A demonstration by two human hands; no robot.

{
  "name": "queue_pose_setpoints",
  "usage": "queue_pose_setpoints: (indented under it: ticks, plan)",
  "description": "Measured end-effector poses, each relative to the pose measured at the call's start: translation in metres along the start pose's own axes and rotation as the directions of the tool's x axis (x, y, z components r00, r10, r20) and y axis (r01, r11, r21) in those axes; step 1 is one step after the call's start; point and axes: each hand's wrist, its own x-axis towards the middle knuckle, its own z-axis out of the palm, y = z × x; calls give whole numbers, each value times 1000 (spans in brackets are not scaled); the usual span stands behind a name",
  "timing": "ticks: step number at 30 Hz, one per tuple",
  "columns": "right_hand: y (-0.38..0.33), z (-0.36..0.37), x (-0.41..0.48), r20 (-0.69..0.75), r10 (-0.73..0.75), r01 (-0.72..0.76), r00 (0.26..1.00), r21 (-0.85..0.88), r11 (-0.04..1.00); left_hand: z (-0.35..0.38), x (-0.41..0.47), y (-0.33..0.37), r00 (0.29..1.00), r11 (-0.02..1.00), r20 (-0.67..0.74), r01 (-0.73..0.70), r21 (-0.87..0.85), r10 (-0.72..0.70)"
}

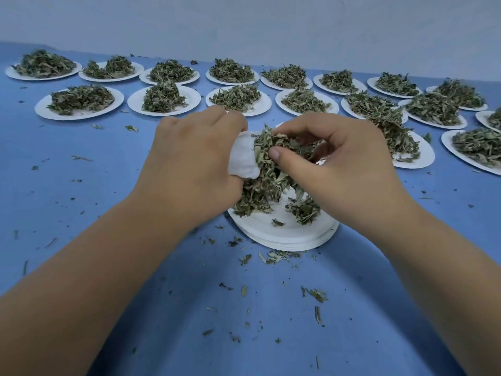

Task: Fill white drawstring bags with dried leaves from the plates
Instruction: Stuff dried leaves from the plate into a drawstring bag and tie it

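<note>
My left hand (193, 164) grips a small white drawstring bag (242, 156) just above a stack of white paper plates (287, 234) in the middle of the blue table. My right hand (341, 164) pinches a clump of dried green leaves (273, 147) at the bag's mouth. More leaves (303, 210) lie on the top plate under both hands. The bag's opening and drawstring are hidden by leaves and fingers.
Two rows of white plates heaped with dried leaves (162, 97) run across the far side of the table, with more plates (414, 153) at the right. Loose leaf crumbs (273, 257) are scattered over the blue table (81, 199). A pale wall stands behind.
</note>
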Motion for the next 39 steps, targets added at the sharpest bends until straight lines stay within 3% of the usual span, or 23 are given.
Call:
queue_pose_setpoints:
  ticks: [6,13,19,24,31,39]
  plan:
    - [-9,4,-3,15,-47,48,999,-57,997,-6,4,12,999,1000,41,13,18,-13]
    - [-9,7,-3,27,-34,32,999,50,998,-3,6,15,998,999,56,15,-49,-13]
    - [-2,3,0,-45,-6,10,999,85,996,6,15,9,981,957,136,167,-236,-137]
    - [6,-1,3,-13,15,-15,1000,55,998,1,32,8,970,953,217,167,-254,-112]
    - [10,0,2,-10,-70,70,997,-67,995,11,27,17,972,984,235,49,-169,-8]
    - [10,-2,4,-120,-2,2,993,5,1000,14,19,8,967,932,243,159,-325,-80]
